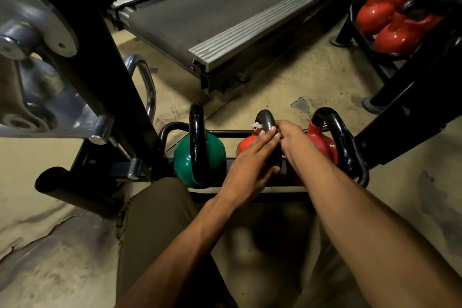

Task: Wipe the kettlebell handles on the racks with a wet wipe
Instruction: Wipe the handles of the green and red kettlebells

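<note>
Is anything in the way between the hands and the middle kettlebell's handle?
Nothing visible is. The left hand grips the black handle of the middle red kettlebell, and the right hand touches it too. A bit of white wet wipe pokes out behind it.

Treadmill point(220, 7) ahead; black machine frame point(100, 70) left; scuffed floor point(300, 77).

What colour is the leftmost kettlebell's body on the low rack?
Green: the round kettlebell body, clearest in head view.
</note>
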The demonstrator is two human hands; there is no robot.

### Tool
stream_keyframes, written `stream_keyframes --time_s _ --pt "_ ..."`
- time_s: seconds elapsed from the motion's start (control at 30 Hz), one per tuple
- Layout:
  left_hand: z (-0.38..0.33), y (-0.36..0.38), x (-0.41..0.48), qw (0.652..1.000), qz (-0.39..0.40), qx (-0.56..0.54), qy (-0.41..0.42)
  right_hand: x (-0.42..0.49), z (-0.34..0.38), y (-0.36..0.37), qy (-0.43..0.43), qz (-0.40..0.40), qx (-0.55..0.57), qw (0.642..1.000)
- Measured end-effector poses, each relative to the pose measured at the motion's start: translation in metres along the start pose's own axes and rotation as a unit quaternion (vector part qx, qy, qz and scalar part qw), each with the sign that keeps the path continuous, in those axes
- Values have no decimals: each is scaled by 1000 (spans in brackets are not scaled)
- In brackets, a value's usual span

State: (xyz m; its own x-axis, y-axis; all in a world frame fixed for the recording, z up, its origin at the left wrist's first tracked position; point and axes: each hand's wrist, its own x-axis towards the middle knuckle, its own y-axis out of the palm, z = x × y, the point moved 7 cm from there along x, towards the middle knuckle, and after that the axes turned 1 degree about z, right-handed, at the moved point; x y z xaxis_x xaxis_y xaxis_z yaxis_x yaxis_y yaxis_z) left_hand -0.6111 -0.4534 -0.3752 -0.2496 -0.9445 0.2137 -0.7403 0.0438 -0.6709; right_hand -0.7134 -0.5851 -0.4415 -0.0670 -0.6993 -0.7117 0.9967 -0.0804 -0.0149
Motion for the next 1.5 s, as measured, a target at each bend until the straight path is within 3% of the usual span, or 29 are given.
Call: stream_keyframes --time_s 0.23,0.33,0.4,0.5,0.6,0.67,0.73,0.77,0.8,0.87,0.93,1.0,1.07,1.13,1.2,1.23,1.3,1.33,1.43,1.5 --pt "-3 -2 0 1000 -10 1 -2 16 23 -9 -45 -25 24 998" --pt "-4 -4 0 1000 -11 6 -7 15 53 0 -105 -22 -87 990" --pt "-5 -3 -1 1000 -11 3 -7 4 78 16 -189 -12 -250 950" --pt "-3 -2 0 1000 -12 0 -4 -11 95 54 -272 51 -500 821" --pt "-3 -2 2 1000 -18 2 2 -26 84 90 -296 84 -743 594" --pt "-3 -3 2 1000 -23 -2 6 -33 73 107 -307 80 -830 460" --pt "-3 -3 2 1000 -28 -1 5 -42 68 116 -320 76 -863 384" --pt "-3 -3 2 1000 -29 -1 4 -44 68 116 -319 79 -867 373" --pt "-3 -3 3 1000 -29 0 3 -44 72 114 -319 74 -867 375" --pt "-3 -3 3 1000 -30 1 3 -44 84 106 -330 46 -844 420" --pt "-5 -3 2 1000 -30 -1 1 -39 94 92 -349 -2 -793 499" --pt "-6 -4 2 999 -33 -1 3 -40 97 68 -384 -52 -693 608" --pt "-7 -4 1 999 -33 -2 2 -47 88 36 -428 -116 -520 730" --pt "-6 -3 0 999 -29 -12 -8 -49 58 3 -421 -166 -319 833" --pt "-5 -3 -3 998 -45 -28 -22 -32 20 -12 -282 -103 -56 952" --pt "-4 -3 -5 997 -56 -36 -29 -21 1 -6 -161 -14 85 983" --pt "-2 -2 -10 996 -66 -41 -42 -27 -14 13 9 148 208 967" --pt "-2 -1 -12 996 -66 -42 -50 -31 -14 15 44 181 221 957" --pt "1 2 -16 992 -78 -70 -75 -37 -5 10 47 156 245 956" --pt "3 3 -15 983 -96 -125 -98 -37 0 6 -10 102 220 970"
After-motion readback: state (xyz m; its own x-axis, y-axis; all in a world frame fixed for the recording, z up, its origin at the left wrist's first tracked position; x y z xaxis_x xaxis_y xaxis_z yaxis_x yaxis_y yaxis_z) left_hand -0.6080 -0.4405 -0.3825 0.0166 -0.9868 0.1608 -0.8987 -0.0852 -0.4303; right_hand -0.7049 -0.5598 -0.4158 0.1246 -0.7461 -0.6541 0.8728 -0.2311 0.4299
